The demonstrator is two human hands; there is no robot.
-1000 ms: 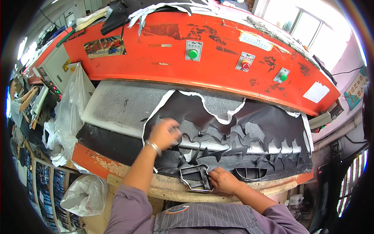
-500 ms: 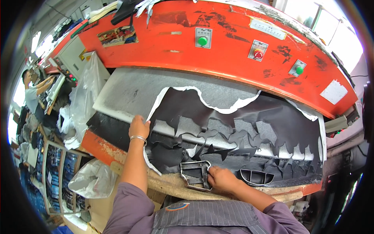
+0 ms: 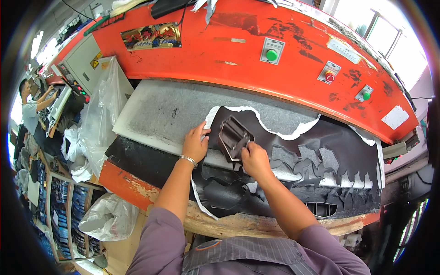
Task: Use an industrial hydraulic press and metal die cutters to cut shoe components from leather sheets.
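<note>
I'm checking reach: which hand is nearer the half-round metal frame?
Right: the right hand is beyond and left of the half-round metal frame; the left hand is farther left.

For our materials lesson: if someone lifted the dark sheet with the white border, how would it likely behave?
The dark sheet would probably be floppy: its cut edges curl and buckle. It looks thin, so it is perhaps light for its spread. Its slim, pointed tongues between the cut-outs might fold or snag first.
</note>
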